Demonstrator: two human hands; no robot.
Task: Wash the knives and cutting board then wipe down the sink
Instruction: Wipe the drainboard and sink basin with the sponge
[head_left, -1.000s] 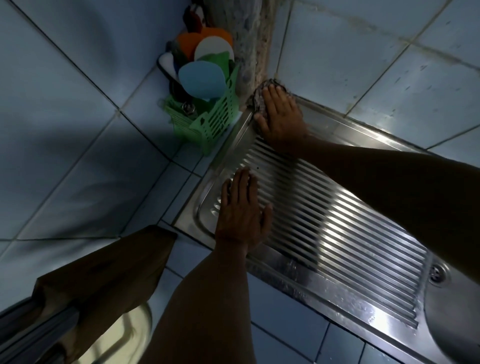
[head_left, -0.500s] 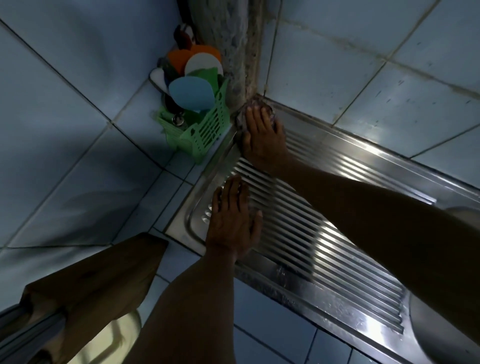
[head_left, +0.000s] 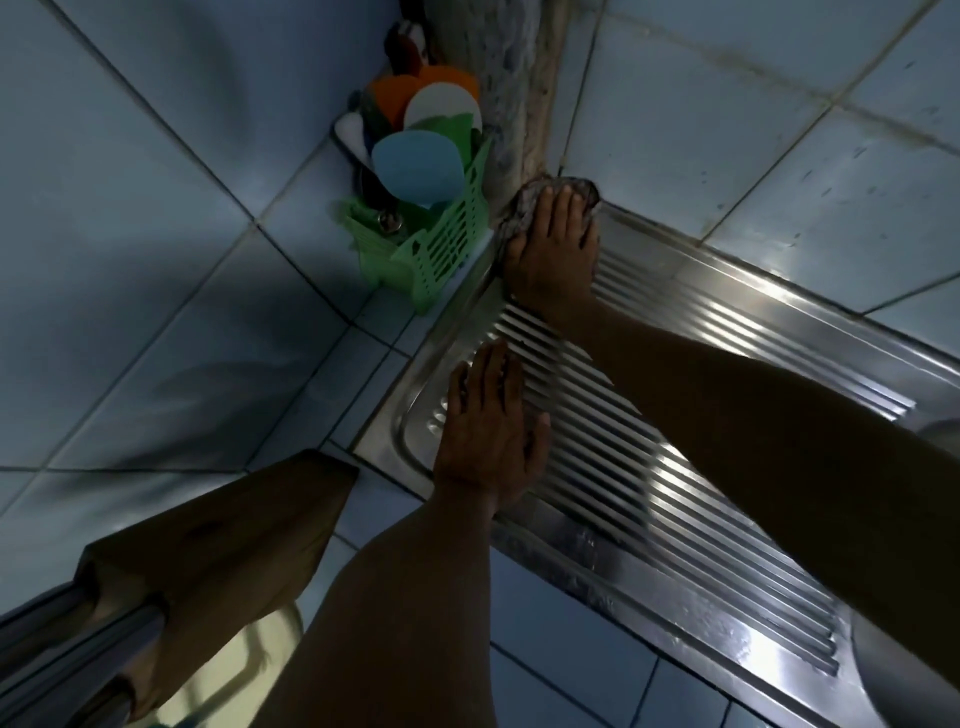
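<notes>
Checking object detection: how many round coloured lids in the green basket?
4: blue lid in front, green behind it, white above that, orange at the back. More may be hidden behind.

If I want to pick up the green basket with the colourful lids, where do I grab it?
Grab the green basket by its slatted top rim, coming from above on the near side. The wall corner blocks the back, and the lids stick up there.
</notes>
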